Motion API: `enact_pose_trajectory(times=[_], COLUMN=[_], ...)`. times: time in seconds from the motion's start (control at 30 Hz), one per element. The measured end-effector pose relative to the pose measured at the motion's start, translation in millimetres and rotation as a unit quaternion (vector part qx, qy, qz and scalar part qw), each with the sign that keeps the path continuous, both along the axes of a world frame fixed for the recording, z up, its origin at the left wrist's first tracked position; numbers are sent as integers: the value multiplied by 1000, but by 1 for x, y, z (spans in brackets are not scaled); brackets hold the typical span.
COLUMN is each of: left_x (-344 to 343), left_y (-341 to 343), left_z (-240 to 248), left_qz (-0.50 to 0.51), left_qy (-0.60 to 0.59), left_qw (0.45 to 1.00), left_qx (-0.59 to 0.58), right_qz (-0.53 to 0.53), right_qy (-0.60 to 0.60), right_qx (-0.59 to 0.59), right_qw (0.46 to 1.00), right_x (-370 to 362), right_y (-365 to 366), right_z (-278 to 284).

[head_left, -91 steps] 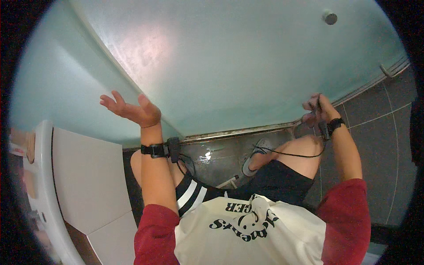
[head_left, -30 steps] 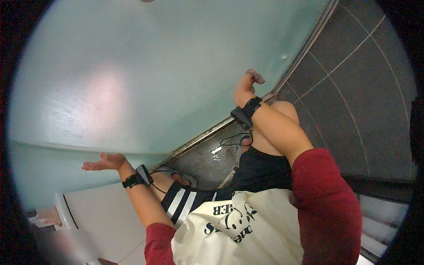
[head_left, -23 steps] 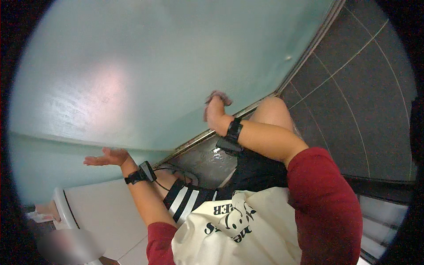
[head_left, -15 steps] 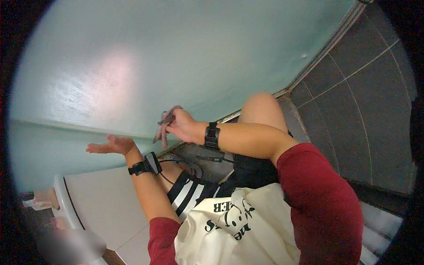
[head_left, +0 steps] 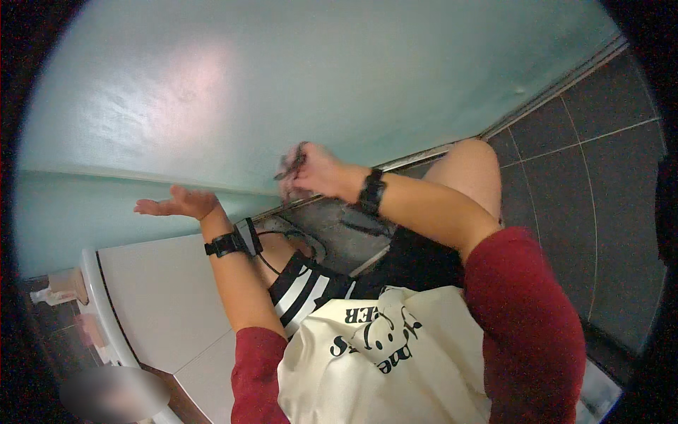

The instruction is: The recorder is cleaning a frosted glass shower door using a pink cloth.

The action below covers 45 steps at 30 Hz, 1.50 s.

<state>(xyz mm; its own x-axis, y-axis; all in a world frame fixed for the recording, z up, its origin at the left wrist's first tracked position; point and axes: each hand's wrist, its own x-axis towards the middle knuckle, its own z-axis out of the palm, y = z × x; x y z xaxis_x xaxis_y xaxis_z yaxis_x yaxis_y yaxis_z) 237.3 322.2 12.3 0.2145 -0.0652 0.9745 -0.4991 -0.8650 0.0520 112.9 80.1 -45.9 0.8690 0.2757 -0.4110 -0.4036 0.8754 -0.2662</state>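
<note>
My left hand (head_left: 187, 203) is open, palm up, with its fingers stretched to the left in front of the pale green panel (head_left: 296, 78). Nothing shows in it. My right hand (head_left: 314, 169) is up in front of the same panel, to the right of the left one. Its fingers are bent around a slim dark tool (head_left: 299, 157), which motion smears too much to name its kind. Both wrists wear black straps; a small dark box (head_left: 247, 237) with a cable sits at the left one.
Below the left forearm stands a white cabinet or tub side (head_left: 162, 297) with a rounded rim. Dark grey tiles (head_left: 614, 184) cover the right side. A metal-edged track (head_left: 424, 159) runs along the panel's lower edge. My bare knee (head_left: 470, 162) is close to it.
My right hand has moved up and to the right with the dark tool. My left hand sits slightly higher, still open. The view has shifted, and my knee shows farther right.
</note>
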Motion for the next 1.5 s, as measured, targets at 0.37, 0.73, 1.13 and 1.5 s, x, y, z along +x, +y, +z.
enact_pose_trajectory(times=[0.37,0.73,1.13,1.5], left_x=[-3,9,-6,-3], left_y=[-17,-23,-15,-10], left_z=[10,16,9,8], left_qz=[-56,-74,-34,-61], left_qy=[60,31,54,50], left_qw=[983,983,993,991], left_qx=[-163,-165,-101,-111], right_qz=[-125,-82,141,81], right_qy=[75,-57,-130,-92], right_qx=[-80,64,72,-131], right_qw=[986,993,979,984], right_x=[-103,-52,43,6], right_y=[-207,-137,62,0], right_z=[25,-10,-20,-42])
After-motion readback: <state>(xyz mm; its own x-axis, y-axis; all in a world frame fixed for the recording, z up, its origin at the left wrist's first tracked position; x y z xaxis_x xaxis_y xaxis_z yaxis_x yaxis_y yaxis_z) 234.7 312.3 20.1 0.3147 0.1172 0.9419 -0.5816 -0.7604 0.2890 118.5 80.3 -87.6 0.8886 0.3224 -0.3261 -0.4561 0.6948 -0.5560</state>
